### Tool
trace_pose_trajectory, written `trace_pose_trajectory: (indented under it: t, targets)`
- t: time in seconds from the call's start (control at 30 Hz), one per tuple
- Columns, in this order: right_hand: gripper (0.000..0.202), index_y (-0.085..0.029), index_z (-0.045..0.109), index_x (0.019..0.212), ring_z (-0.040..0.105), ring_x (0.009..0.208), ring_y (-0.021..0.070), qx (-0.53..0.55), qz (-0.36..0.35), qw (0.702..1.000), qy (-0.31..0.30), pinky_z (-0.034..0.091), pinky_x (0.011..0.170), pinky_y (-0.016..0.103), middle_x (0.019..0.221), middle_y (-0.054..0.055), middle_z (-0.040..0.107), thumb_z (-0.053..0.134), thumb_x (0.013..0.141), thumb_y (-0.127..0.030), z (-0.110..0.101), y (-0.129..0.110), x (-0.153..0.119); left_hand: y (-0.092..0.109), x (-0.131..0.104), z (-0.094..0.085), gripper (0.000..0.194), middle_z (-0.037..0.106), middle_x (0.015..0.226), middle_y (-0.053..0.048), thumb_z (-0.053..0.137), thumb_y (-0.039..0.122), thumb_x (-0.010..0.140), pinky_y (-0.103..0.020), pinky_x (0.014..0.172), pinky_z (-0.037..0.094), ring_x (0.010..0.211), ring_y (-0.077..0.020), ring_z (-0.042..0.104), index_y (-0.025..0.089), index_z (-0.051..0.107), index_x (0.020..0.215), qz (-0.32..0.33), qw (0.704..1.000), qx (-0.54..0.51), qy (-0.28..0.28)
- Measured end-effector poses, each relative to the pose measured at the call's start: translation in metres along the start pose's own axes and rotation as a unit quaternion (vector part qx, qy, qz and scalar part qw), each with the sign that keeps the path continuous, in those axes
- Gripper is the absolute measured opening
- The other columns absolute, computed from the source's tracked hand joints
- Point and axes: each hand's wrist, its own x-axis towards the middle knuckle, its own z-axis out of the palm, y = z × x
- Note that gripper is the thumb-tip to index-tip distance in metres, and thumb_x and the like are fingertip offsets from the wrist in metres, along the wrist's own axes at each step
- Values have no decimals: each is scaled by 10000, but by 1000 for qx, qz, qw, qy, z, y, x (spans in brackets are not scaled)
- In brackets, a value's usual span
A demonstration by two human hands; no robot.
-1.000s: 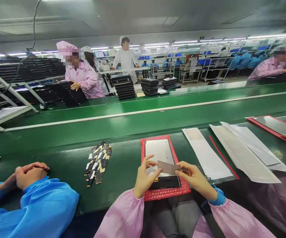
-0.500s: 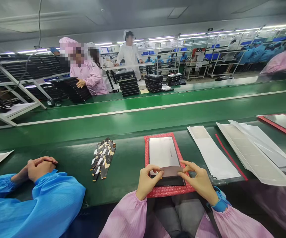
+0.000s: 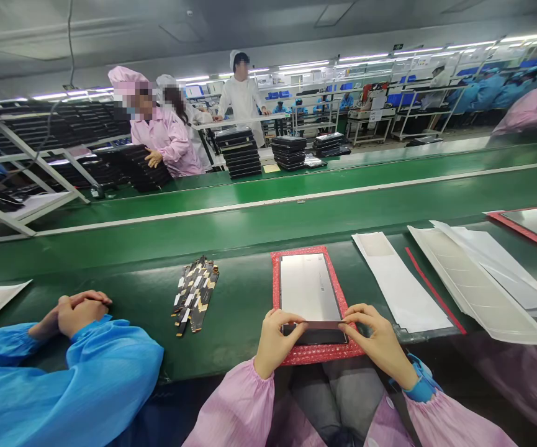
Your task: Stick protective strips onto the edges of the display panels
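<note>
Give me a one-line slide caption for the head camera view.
Both hands, left hand and right hand, press a strip onto a panel on red padding.

Bare bench (image 3: 244, 298) between flex cables (image 3: 195, 295) and panel (image 3: 309, 287)

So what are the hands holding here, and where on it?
Both the left hand and right hand pinch a grey strip by its ends, against the panel.

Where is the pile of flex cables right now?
In the head view, the flex cables lie left of the red tray, beside the co-worker's clasped hands.
</note>
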Motion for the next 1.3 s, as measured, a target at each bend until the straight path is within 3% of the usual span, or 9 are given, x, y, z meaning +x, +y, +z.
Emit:
trace_pose_trajectory:
  t: [0.13,0.2,0.53,0.77,1.3]
  targets:
    - [168,-220,569,697,528,800,175,18,21,999,-38,407,738,309,825,32,550,523,759,-369,-5,-4,-2,2,-2,-5,108,614,1031,-32,599,329,698,-367,855,392,933,-202,552,250,669,721,-24,999,-48,-10]
    - [187,-216,560,687,527,791,173,18,28,998,-58,403,734,304,817,30,547,519,756,-385,-7,-5,-1,2,-1,-6,97,592,1067,-32,605,321,690,-363,868,389,969,-205,536,247,666,703,-23,998,-54,-21]
    - [201,-204,473,686,461,641,126,12,28,991,-129,379,595,258,730,-2,464,438,804,-362,2,17,5,-11,3,9,74,620,889,-9,605,295,687,-361,880,337,886,-170,541,237,636,654,2,999,10,-35]
    - [192,-203,469,695,470,690,128,21,22,988,-154,394,640,262,754,1,455,439,807,-355,0,19,9,-15,6,12,126,612,859,-18,607,332,684,-385,881,313,857,-175,531,221,623,627,1,999,25,-45]
    - [185,-205,466,685,461,660,122,19,25,986,-161,396,620,264,750,0,446,437,809,-340,-2,22,11,-16,9,15,132,598,829,-16,604,333,686,-368,846,315,831,-170,517,221,621,618,11,998,43,-49]
